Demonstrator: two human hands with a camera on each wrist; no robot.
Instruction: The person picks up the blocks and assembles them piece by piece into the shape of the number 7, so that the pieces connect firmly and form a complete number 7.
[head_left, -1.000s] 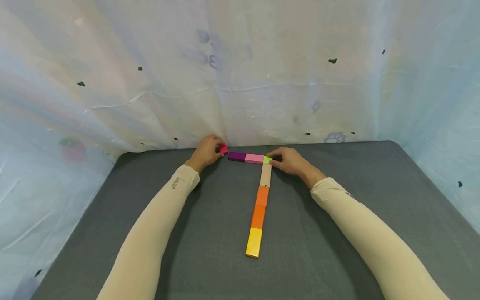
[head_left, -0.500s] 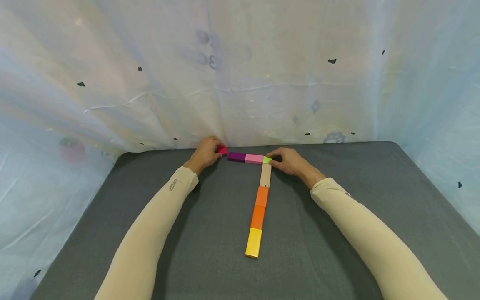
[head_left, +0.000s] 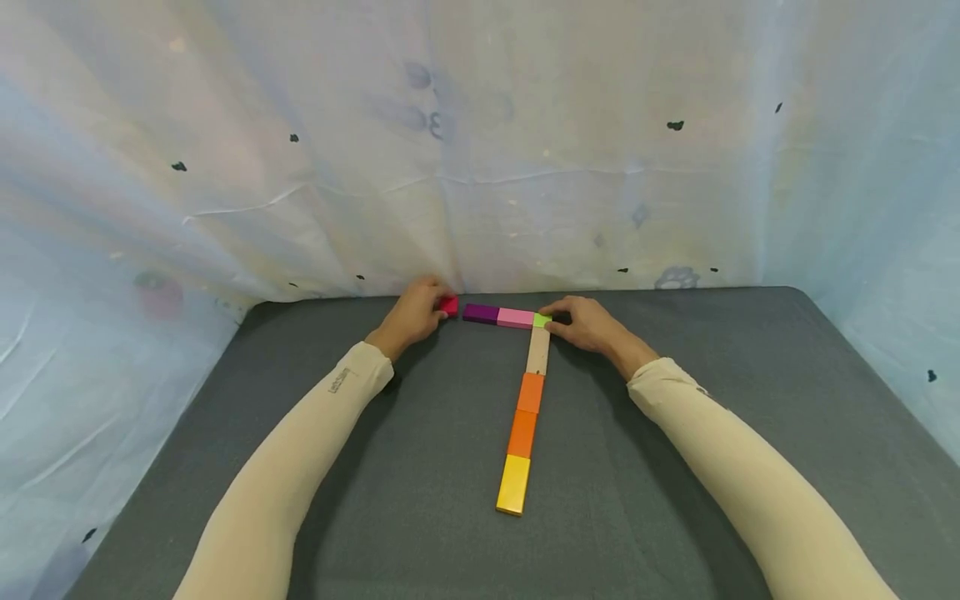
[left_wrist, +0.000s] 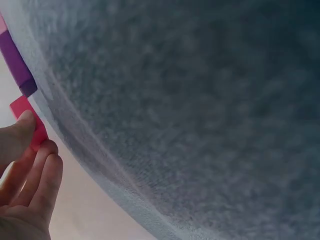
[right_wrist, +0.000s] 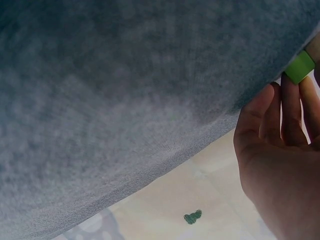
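My left hand (head_left: pixel 412 315) pinches a red block (head_left: pixel 449 306) between thumb and fingers, just left of a purple block (head_left: pixel 480 313) and a small gap from it in the head view. A pink block (head_left: pixel 516 317) joins the purple one on its right. At the corner lies a small light green block (head_left: pixel 542 320), with my right hand's (head_left: pixel 592 325) thumb and forefinger about it. The right wrist view shows fingertips against the green block (right_wrist: pixel 300 67). In the left wrist view the thumb presses the red block (left_wrist: pixel 31 122).
From the green block, a plain wooden block (head_left: pixel 537 350), two orange blocks (head_left: pixel 527 412) and a yellow block (head_left: pixel 513 485) run toward me in a line. They lie on a dark grey cloth surface (head_left: pixel 420 517). A pale curtain (head_left: pixel 525 225) hangs right behind its back edge.
My left hand has drawn the red block slightly left and toward me, closer in line with the purple block. The right hand keeps its place at the green block. The head view has shifted slightly.
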